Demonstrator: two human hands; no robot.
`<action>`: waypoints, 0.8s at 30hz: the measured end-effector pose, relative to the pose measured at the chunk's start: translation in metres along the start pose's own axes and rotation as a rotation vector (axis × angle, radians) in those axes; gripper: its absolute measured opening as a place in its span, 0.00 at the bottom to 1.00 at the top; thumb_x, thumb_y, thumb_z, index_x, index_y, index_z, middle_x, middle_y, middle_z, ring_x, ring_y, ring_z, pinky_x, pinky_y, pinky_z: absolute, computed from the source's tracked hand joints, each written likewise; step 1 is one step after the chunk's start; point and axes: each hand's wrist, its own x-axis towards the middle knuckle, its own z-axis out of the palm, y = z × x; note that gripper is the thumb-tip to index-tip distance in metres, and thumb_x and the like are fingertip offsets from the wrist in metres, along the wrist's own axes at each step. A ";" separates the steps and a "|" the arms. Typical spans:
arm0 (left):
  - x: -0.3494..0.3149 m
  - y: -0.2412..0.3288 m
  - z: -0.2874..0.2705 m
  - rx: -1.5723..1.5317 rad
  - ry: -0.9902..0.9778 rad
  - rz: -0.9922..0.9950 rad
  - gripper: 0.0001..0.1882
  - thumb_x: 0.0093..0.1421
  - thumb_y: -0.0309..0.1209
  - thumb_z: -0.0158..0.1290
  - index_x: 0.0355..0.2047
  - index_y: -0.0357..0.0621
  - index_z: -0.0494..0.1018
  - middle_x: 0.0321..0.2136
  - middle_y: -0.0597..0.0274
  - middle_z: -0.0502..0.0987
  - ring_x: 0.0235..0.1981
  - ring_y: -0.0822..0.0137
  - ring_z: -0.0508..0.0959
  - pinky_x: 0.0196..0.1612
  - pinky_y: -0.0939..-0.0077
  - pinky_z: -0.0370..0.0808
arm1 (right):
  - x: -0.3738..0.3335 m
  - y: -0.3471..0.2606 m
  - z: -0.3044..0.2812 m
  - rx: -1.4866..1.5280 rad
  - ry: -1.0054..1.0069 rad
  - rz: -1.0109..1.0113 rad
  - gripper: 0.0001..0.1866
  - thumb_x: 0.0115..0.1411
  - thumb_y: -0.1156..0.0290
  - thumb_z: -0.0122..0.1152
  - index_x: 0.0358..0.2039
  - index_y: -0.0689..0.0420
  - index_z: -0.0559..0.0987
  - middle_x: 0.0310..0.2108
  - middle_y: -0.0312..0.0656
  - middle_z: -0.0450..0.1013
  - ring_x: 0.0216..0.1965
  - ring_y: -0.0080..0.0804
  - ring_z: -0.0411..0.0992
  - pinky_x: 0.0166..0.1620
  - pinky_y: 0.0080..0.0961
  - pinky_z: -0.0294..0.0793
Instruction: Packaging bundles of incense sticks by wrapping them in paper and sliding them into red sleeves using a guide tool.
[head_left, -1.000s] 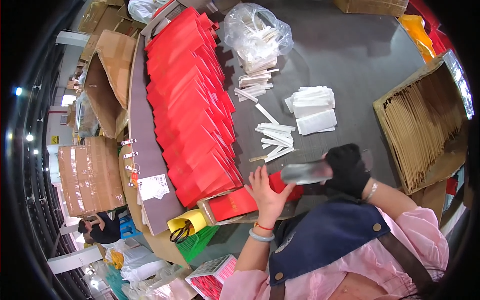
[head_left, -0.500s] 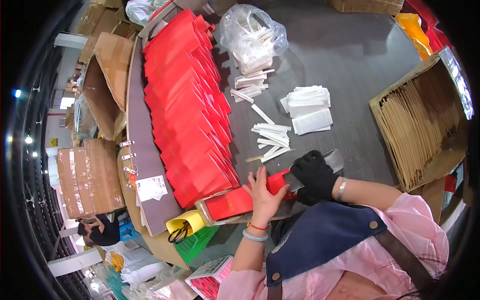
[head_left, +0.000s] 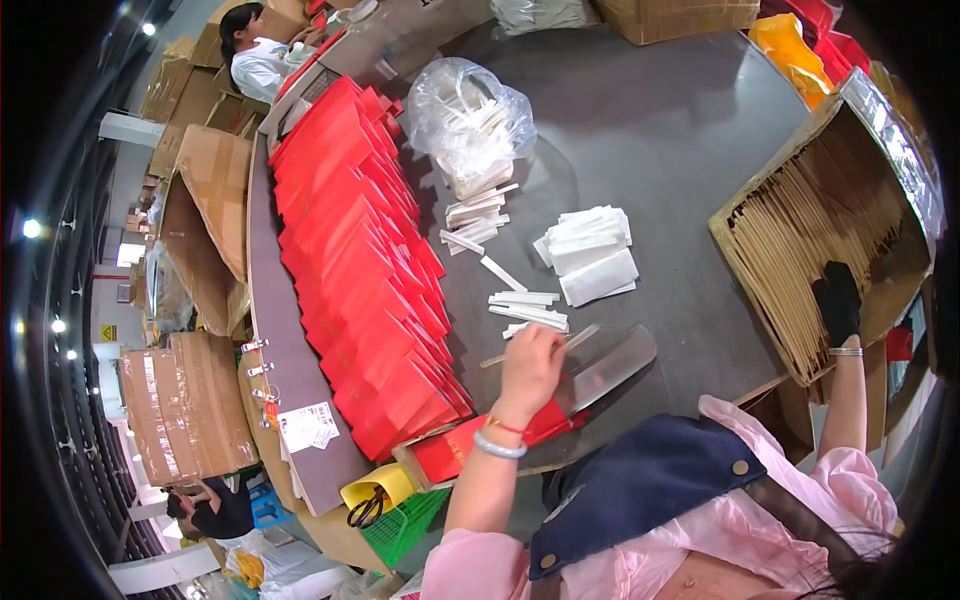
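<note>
The left hand (head_left: 535,365) is bunched closed above the near part of the surface (head_left: 690,150), with a thin white strip (head_left: 583,337) jutting from its fingertips, apparently pinched. The gloved right hand (head_left: 838,305) reaches into the cardboard box (head_left: 868,165) and touches the brown slats (head_left: 800,240); whether it grips one cannot be told.

A red packet (head_left: 450,452) lies at the near edge of the surface, partly under the left forearm, and a smooth grey curved sheet (head_left: 618,370) rests at its right end. Whether the sheet sits inside the packet or merely on it is unclear. Since neither hand appears to be holding the sheet down, a brush from the left wrist could skew it or push the packet over the edge.

The tightly packed slats could cling together, so that several come away at once, and the glove may make a single one hard to feel. A careless pull could also tilt the box.

Near the left hand, the loose white sticks (head_left: 528,300) lie crossed and unsecured; a sweep of the fingers could scatter them into the white packets (head_left: 590,255). The overlapping red row (head_left: 350,260) could slide if the forearm swings left.
</note>
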 end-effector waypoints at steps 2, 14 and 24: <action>0.026 0.010 0.014 0.017 0.120 0.067 0.05 0.52 0.25 0.58 0.30 0.43 0.73 0.33 0.57 0.74 0.39 0.53 0.73 0.43 0.58 0.70 | 0.003 -0.006 0.000 -0.052 -0.091 0.024 0.15 0.55 0.69 0.59 0.41 0.63 0.75 0.41 0.50 0.73 0.44 0.48 0.73 0.47 0.36 0.72; 0.050 0.011 0.036 -0.010 0.285 -0.005 0.12 0.50 0.25 0.62 0.34 0.40 0.73 0.31 0.54 0.75 0.33 0.53 0.76 0.37 0.62 0.73 | -0.006 -0.002 0.011 -0.115 0.083 0.113 0.19 0.63 0.69 0.50 0.52 0.63 0.73 0.52 0.55 0.72 0.57 0.50 0.67 0.57 0.36 0.67; -0.047 0.048 0.005 0.237 0.039 -0.087 0.19 0.44 0.32 0.67 0.39 0.46 0.80 0.34 0.60 0.75 0.38 0.59 0.74 0.44 0.65 0.72 | -0.030 -0.238 0.026 0.449 -0.542 -0.568 0.12 0.53 0.75 0.64 0.40 0.55 0.81 0.29 0.47 0.72 0.32 0.45 0.71 0.35 0.35 0.70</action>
